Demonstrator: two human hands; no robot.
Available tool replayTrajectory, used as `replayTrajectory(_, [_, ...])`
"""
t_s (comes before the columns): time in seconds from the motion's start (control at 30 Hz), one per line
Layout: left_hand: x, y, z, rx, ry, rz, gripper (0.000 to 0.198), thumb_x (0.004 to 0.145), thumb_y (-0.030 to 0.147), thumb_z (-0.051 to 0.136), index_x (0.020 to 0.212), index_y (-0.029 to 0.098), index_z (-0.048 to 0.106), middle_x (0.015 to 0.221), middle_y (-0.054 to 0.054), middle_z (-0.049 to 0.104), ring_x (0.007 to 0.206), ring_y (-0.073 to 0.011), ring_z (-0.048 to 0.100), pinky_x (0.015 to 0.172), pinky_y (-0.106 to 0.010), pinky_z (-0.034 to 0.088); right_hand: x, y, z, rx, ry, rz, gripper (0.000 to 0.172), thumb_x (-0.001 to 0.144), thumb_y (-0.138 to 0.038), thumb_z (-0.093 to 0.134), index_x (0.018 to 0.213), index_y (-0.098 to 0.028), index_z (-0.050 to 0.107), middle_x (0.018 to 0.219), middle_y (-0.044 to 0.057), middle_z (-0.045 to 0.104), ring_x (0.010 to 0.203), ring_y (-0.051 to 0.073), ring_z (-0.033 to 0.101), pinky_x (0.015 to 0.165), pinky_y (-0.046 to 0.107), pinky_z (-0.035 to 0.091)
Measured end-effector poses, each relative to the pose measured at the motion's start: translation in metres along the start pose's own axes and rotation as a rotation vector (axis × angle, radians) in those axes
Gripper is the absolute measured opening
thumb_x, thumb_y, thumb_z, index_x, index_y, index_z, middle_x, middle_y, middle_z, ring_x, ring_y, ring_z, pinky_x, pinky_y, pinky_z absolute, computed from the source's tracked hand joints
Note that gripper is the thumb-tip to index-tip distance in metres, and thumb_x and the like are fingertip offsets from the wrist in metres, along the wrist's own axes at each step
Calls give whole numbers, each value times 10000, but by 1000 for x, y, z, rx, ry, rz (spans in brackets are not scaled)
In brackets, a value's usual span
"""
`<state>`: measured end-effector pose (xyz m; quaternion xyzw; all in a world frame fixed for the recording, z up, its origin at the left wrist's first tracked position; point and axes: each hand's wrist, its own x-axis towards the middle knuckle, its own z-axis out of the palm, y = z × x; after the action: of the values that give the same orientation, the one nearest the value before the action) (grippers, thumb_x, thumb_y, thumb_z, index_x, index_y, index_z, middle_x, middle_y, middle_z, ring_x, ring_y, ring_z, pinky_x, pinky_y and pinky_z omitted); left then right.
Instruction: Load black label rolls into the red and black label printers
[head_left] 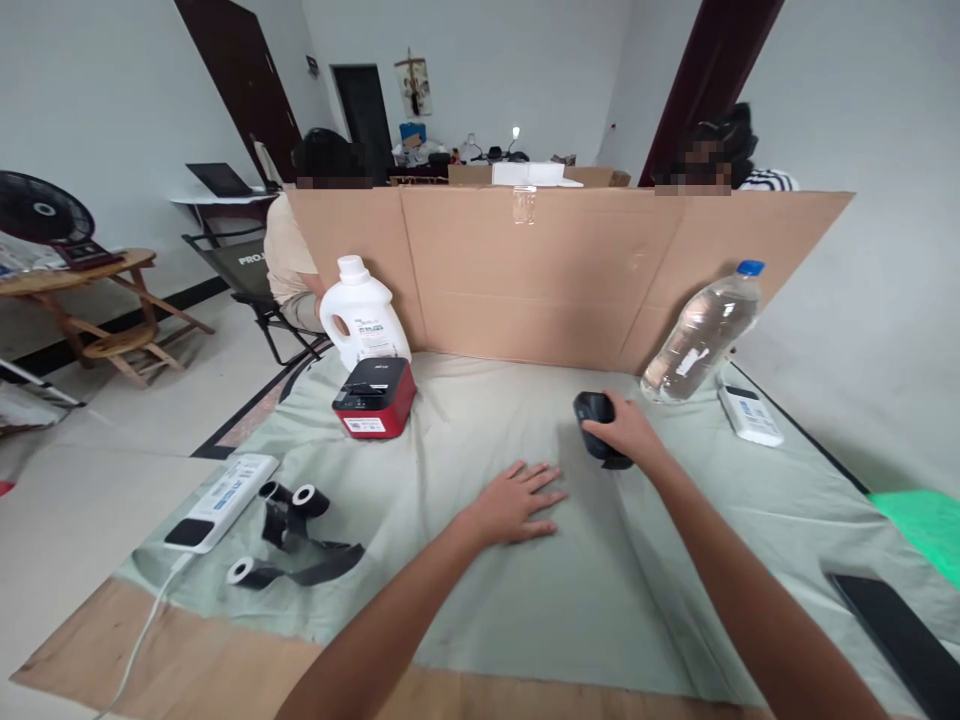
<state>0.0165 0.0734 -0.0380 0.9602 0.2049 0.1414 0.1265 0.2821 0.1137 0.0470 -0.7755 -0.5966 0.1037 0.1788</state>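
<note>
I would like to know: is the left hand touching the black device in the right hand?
Apart. The head view shows cloth visible between the left hand, spread flat, and the black device.

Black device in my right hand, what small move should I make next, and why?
I'd probably bring your left hand over to steady the black device: only your right hand grips it, while the left lies palm down on the pale green cloth, fingers spread.
</note>
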Motion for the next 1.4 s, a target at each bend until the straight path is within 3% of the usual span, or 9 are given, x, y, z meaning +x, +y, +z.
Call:
replayTrajectory(0.23, [-2,0,-2,-142,-65,-41,570,975,615,459,1499,393,442,1643,-10,310,1537,-246,261,1257,-479,136,2,137,-36,-203,75,184,885,801,-608,592,1535,-142,424,1270,239,617,1078,394,645,856,438,495])
replayTrajectory(0.5, [1,2,-1,-145,-3,-24,503,954,565,543,1412,359,564,1589,-39,423,1496,-262,353,1233,-480,209,-11,145,-36,-257,99,311,896,783,-680,584,1492,-143,478,1322,341,538,1077,497,608,809,570,458])
replayTrajectory(0.6, [-2,2,-23,-135,146,-39,296,961,446,581,1182,306,720,1350,-43,670,1342,-225,549,1171,-420,317,-12,112,-35,-359,319,132,828,827,-657,548,1456,-119,516,1394,379,465,1195,564,507,890,670,370])
replayTrajectory(0.7, [-27,-16,-70,-125,471,-195,195,975,310,553,1001,250,737,1085,-43,763,1105,-187,672,1067,-374,409,-10,49,-10,-273,405,-254,713,865,-559,527,1445,-146,513,1423,285,502,1275,489,481,1018,662,328])
replayTrajectory(0.9, [-124,-118,-164,-315,1355,-945,154,861,344,663,897,194,662,1096,-64,725,1085,-208,651,1002,-343,473,-8,-140,104,377,16,-666,632,839,-401,592,1419,-157,536,1442,180,559,1341,327,518,1158,485,369])
replayTrajectory(1.0, [-150,-168,-172,-567,1319,-1160,181,819,304,666,937,167,685,1027,-79,746,1088,-238,658,1005,-382,495,-12,-229,161,651,-188,-623,771,777,-391,692,1486,-192,462,1523,143,492,1419,341,445,1195,511,326])
replayTrajectory(1.13, [-153,-192,-158,-751,1211,-1142,260,830,257,612,1034,151,733,960,-65,777,1032,-235,699,980,-394,539,-19,-305,209,839,-291,-429,1096,658,-347,825,1581,-183,259,1594,154,391,1477,365,351,1205,527,305])
replayTrajectory(1.27, [-152,-181,-154,-853,1191,-1137,400,851,217,573,1225,140,693,1105,-75,767,1102,-231,691,1041,-417,518,-28,-318,212,840,-194,-385,1122,656,-310,839,1572,-152,211,1576,180,406,1457,356,378,1188,498,334])
replayTrajectory(1.4, [-140,-142,-159,-880,1092,-1008,434,860,248,595,1277,163,677,1248,-58,725,1243,-252,626,1131,-443,443,-44,-278,169,901,-106,-613,892,768,-316,769,1515,-205,294,1463,125,543,1339,292,520,1129,427,412])
